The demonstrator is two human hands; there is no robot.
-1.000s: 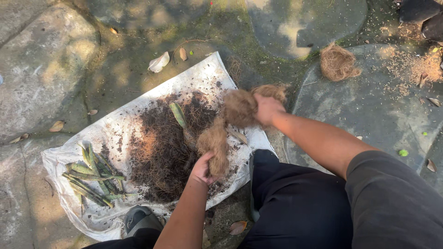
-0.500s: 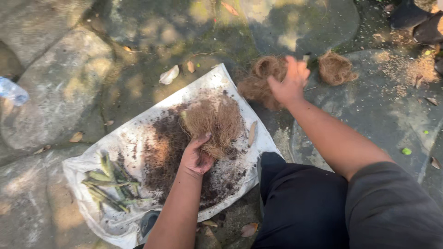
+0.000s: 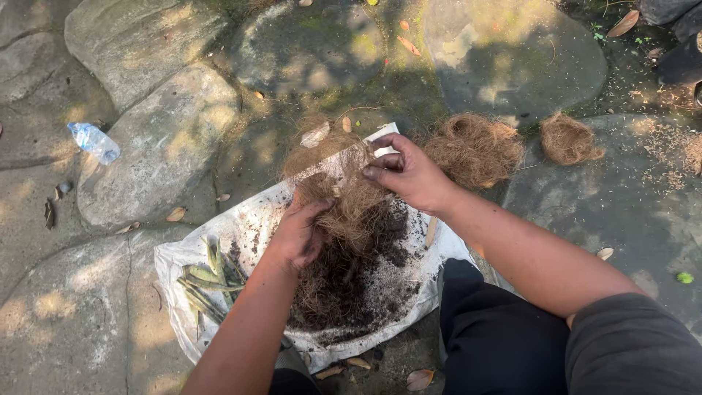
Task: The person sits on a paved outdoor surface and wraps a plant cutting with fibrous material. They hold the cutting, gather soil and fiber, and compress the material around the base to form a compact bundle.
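Both hands, left hand and right hand, grip closed on the tangled brown coconut-fibre clump (pulled between them), holding it above the soil-strewn white plastic sheet so that loose debris lands there.

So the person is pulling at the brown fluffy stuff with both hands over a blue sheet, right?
Not quite: the sheet is white, not blue. The head view shows both the left hand and the right hand pulling at the brown fibre clump above it, with dark soil spread on the sheet.
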